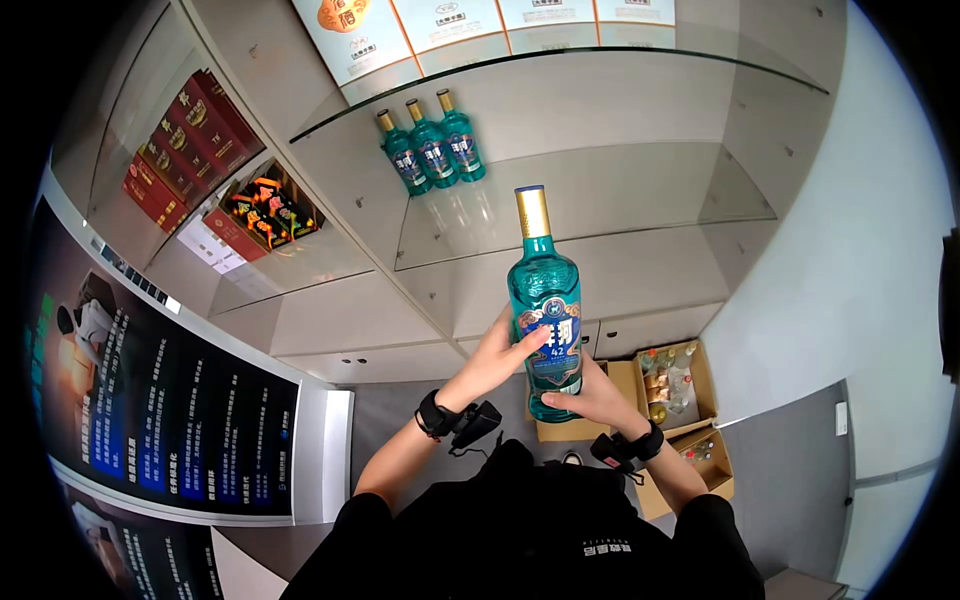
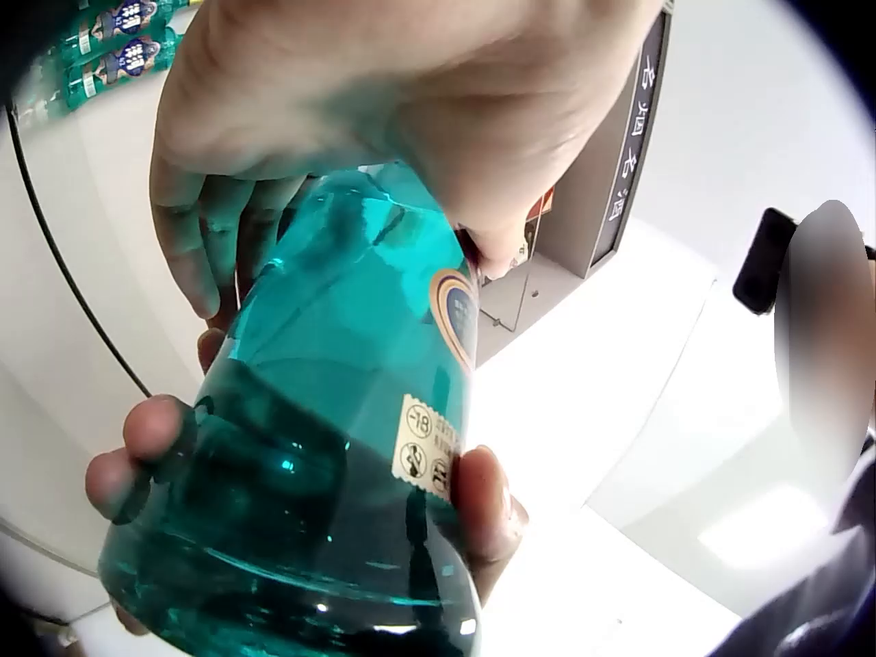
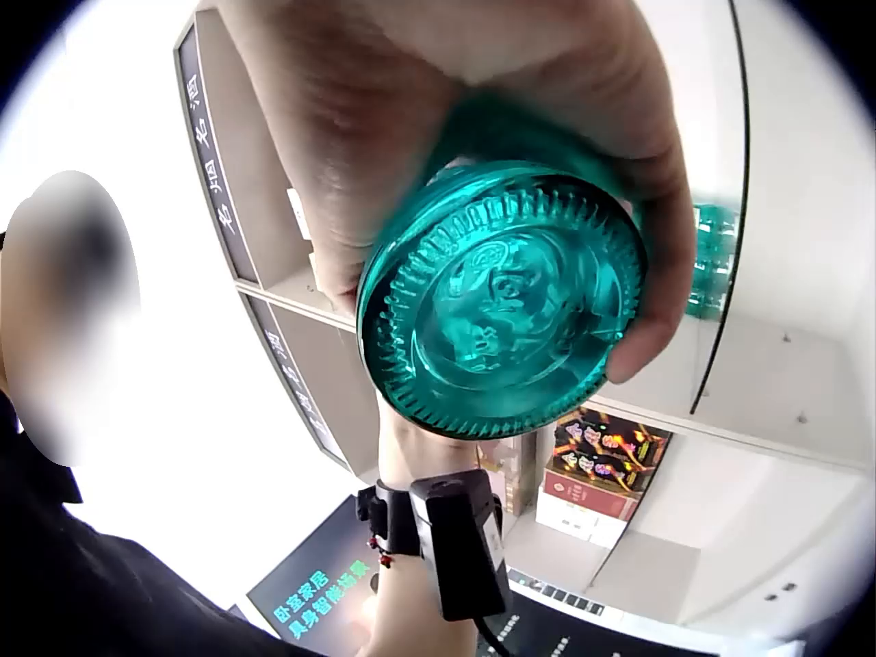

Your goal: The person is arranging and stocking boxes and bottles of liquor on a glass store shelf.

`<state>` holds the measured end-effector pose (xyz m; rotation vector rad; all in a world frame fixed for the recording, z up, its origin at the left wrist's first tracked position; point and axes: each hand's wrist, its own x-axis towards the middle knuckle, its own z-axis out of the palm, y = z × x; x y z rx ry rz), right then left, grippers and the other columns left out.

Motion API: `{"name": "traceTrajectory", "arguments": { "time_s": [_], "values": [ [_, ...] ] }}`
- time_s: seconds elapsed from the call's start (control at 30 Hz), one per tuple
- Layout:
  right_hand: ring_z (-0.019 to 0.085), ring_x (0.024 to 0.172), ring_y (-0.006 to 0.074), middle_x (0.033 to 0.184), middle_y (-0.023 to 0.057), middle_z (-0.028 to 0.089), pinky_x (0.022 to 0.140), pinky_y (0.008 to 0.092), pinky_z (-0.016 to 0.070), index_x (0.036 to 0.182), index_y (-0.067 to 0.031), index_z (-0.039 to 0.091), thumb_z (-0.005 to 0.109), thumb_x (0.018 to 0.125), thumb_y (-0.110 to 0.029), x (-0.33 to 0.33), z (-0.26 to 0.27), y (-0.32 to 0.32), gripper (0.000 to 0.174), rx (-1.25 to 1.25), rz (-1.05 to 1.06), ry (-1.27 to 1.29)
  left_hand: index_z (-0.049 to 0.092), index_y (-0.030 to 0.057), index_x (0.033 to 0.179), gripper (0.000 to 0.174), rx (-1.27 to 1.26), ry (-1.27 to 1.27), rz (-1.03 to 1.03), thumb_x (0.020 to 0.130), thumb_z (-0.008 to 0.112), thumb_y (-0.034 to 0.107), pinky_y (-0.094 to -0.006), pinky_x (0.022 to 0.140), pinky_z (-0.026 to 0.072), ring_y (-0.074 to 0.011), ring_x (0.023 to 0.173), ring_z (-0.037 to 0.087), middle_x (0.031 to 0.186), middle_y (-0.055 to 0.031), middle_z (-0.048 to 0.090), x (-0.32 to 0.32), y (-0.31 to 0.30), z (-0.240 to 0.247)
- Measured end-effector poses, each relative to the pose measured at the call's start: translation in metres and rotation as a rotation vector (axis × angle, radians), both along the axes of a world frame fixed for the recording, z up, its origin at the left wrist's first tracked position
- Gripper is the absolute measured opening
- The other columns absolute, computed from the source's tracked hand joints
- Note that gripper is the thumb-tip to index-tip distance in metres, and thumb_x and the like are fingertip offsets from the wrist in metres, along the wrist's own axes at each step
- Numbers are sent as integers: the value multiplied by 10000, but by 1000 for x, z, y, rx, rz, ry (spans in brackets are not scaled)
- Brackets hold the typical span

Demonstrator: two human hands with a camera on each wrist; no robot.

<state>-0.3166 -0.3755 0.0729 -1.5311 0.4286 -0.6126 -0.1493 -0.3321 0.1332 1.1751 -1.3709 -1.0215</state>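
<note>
A teal glass bottle (image 1: pixel 544 275) with a gold cap and blue label is held upright before the shelves, tilted slightly. My left hand (image 1: pixel 497 357) grips its middle, thumb across the label. Lower down, my right hand (image 1: pixel 597 397) holds it near the base, thumb in front. In the left wrist view, the left hand (image 2: pixel 397 96) wraps the bottle (image 2: pixel 329 438) from above, and fingertips of the other hand show on both sides lower down. The right wrist view shows the round ribbed bottle base (image 3: pixel 507 308) with the right hand (image 3: pixel 466 82) curled around it.
Three matching teal bottles (image 1: pixel 432 148) stand on a glass shelf (image 1: pixel 600 200). Pale boxes (image 1: pixel 455 40) line the shelf above. Dark red boxes (image 1: pixel 195 135) and an open box of colourful packets (image 1: pixel 270 212) sit left. Cardboard boxes (image 1: pixel 712 375) with bottles lie on the floor at right.
</note>
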Motion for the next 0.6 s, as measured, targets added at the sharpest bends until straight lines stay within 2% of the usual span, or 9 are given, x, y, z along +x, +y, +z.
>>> {"name": "traceTrajectory", "arguments": {
  "time_s": [0.1,0.17,0.2,0.23,0.3,0.33,0.37,0.57,0.6],
  "values": [
    [520,1017,217,1105,145,522,879,316,402,1224,22,315,729,687,-265,9,7,-17,737,-80,46,-22,355,-9,1221,477,12,0,7,869,541,253,-313,896,395,-159,1045,480,1137,-105,502,11,-12,4],
    [516,1018,216,1109,144,519,878,316,402,1236,22,303,729,687,-268,14,27,-28,753,37,96,129,361,-8,1213,468,-6,-16,1,864,549,242,-309,887,401,-158,1036,487,1126,-102,509,22,-25,1],
    [508,1031,213,1120,147,511,883,321,400,1246,22,294,732,683,-269,23,12,-38,770,-81,54,71,368,-6,1205,459,-11,-34,-11,859,556,230,-306,879,408,-157,1027,493,1116,-98,517,28,-31,-1],
    [508,1031,213,1120,147,511,883,321,400,1246,22,294,732,683,-269,30,4,-45,770,-100,47,72,384,1,1185,471,-6,20,-39,820,611,193,-301,868,416,-148,1010,503,1092,-87,531,32,-38,-3],
    [505,1047,224,1129,160,506,893,333,399,1251,20,292,741,670,-282,41,11,-60,794,-180,-37,172,402,12,1166,519,-51,-39,-70,760,679,179,-297,845,429,-134,973,520,1064,-69,547,40,-51,5],
    [506,1058,244,1128,172,512,905,348,394,1251,6,296,749,656,-290,49,21,-65,804,-274,-78,99,481,23,1116,491,-129,-53,-37,706,723,141,-284,820,444,-114,939,539,1030,-46,569,47,-62,0],
    [508,1057,255,1124,179,515,909,354,391,1256,-10,298,752,651,-289,58,10,-79,806,-359,-85,128,468,25,1130,537,-180,-133,-18,686,740,159,-291,833,439,-126,951,540,1032,-56,569,54,-70,4],
    [524,1041,263,1104,165,533,887,354,407,1216,-16,351,758,638,-288,106,19,-156,758,-444,-53,140,442,23,1149,632,-319,-210,53,644,769,217,-324,862,430,-175,979,540,1041,-74,569,91,-120,25],
    [538,1010,241,1080,145,556,871,345,414,1179,-21,413,756,643,-266,113,22,-168,682,-500,-116,129,406,27,1179,693,-347,-253,62,636,767,262,-328,838,439,-211,959,559,1031,-106,572,101,-135,23]
  ]
}}
